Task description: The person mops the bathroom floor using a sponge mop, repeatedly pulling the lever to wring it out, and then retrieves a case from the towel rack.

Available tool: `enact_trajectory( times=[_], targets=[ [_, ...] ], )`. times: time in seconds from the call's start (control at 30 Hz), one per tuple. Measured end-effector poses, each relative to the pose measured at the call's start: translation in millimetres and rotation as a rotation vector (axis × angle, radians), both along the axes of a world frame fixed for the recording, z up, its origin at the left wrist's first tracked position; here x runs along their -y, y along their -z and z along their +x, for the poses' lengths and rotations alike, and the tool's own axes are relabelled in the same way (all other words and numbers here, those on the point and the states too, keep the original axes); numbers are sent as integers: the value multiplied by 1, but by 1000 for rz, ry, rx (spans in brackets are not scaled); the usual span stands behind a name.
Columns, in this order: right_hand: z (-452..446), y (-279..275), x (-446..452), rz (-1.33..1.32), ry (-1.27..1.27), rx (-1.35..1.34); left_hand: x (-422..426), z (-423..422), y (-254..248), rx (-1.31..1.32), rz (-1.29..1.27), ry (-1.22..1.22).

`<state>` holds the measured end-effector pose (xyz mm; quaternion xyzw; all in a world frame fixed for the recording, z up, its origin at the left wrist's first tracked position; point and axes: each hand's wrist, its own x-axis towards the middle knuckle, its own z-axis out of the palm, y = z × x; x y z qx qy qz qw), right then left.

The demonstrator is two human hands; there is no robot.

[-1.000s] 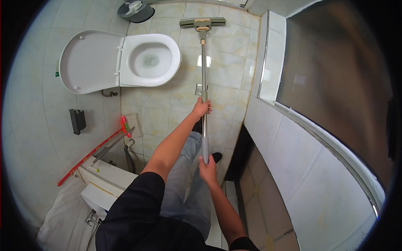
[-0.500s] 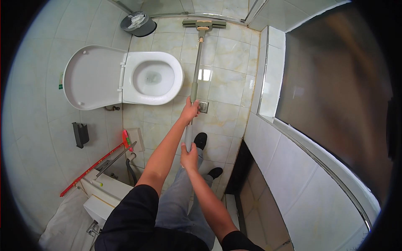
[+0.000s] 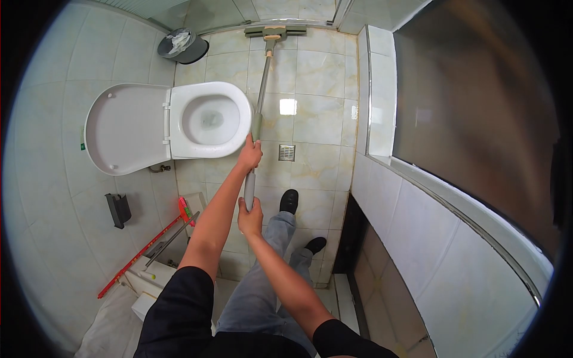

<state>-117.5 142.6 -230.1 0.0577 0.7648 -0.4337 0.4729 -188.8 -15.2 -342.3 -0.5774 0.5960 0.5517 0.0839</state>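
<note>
Pale tiled floor [image 3: 316, 122] fills the middle of the frame, with the lid-up toilet [image 3: 176, 122] at centre left. The mop [image 3: 257, 122] slants from centre to top, its wide head [image 3: 275, 33] to the right of the grey bin [image 3: 194, 51]. The left hand [image 3: 250, 154] wraps the pole; the right hand [image 3: 250, 218] grips its lower end. Spaced hands should help steer; a level head and clearance from the toilet rim look wise.

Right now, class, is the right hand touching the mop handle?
Touching. The head view shows the right hand gripping the mop handle at its grey lower end.
</note>
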Motion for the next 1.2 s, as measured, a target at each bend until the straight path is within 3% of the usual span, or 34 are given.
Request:
enact_trajectory(
  times=[0.2,0.43,0.63,0.73,0.9,1.0,1.03,1.1,1.2],
  targets=[
    [-12,2,-24,-37,24,-20,-20,-14,-10,-19,-76,5],
    [-55,4,-76,-72,-9,-171,-64,-51,-16,-178,7,-96],
    [-102,-1,-118,6,-35,-106,-98,-85,-8,-265,116,-83],
    [-119,-40,-109,-34,122,132,-100,-97,-6,-249,125,-68],
    [-128,-44,-111,-67,169,145,-100,-115,-25,-263,100,26],
    [-136,-44,-121,-65,179,138,-114,-124,29,-266,-33,125],
    [-143,-46,-126,-48,181,127,-113,-130,10,-264,-40,137],
    [-152,-54,-132,-35,196,122,-118,-143,-25,-349,182,57],
    [-172,-69,-140,-24,196,108,-127,-163,-32,-361,213,90]
  ],
)
